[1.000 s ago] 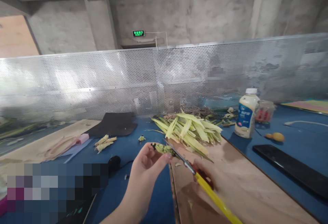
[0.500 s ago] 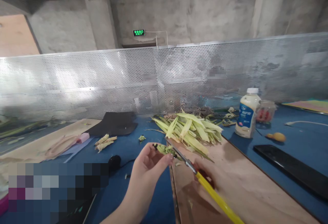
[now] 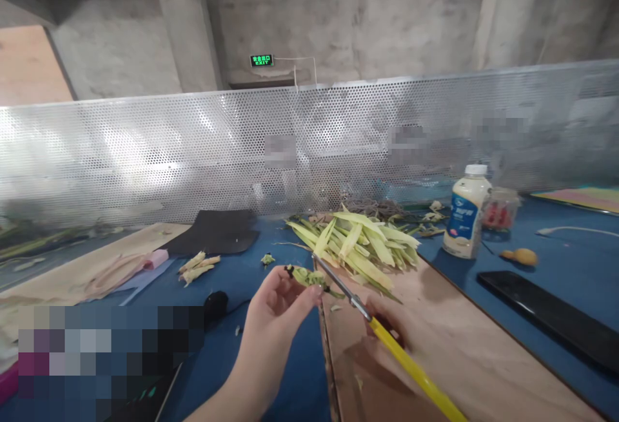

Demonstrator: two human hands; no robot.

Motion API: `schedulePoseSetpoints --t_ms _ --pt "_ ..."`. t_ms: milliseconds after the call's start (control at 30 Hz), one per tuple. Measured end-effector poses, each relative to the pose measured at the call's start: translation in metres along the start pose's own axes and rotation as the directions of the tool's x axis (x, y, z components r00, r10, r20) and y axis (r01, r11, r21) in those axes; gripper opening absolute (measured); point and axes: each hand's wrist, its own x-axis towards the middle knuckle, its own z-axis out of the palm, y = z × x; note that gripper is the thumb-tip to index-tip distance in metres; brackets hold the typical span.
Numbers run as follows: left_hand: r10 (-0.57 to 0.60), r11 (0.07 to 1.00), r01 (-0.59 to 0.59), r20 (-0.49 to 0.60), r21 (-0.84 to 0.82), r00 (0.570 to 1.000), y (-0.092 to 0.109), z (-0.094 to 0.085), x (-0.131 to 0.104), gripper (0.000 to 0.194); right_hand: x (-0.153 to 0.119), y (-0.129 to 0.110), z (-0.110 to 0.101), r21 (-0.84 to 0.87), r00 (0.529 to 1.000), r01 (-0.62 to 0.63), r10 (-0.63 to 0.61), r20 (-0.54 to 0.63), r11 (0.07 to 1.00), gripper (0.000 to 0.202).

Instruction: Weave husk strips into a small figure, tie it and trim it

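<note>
My left hand (image 3: 279,316) is closed, with thumb and fingers pinching a small bundle of green husk (image 3: 307,275) that has dark bits at its ends. My right hand (image 3: 394,338) wraps around yellow-handled scissors (image 3: 355,301), whose thin metal blades point up and left, beside the bundle's right end. Whether the blades touch it I cannot tell. Just beyond both hands lies a heap of pale green husk strips (image 3: 360,245) on a brown board (image 3: 416,332). A small green scrap (image 3: 267,259) rests on the blue tabletop left of the heap.
Right of the board stand a white-capped bottle (image 3: 465,216), a clear tub (image 3: 500,209) and a black phone (image 3: 546,319). Pale husk pieces (image 3: 198,267) and a black sheet (image 3: 215,232) lie to the left. A perforated metal screen (image 3: 232,151) closes off the back.
My left hand and the husk bundle have shifted slightly left and up, away from the scissors. The scissors have barely moved, and both grips are unchanged.
</note>
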Motion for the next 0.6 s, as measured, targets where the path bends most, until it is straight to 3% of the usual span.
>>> schedulePoseSetpoints --t_ms 333,600 --pt "0.018 1.000 -0.018 -0.066 -0.008 0.998 -0.003 -0.001 0.001 0.024 0.002 0.005 0.016 -0.111 0.998 0.051 -0.054 -0.025 0.993 0.013" --pt "0.029 0.999 -0.031 -0.048 -0.023 0.998 -0.003 -0.001 0.001 0.022 -0.003 0.007 0.007 -0.163 0.999 0.029 -0.033 -0.023 0.986 0.011"
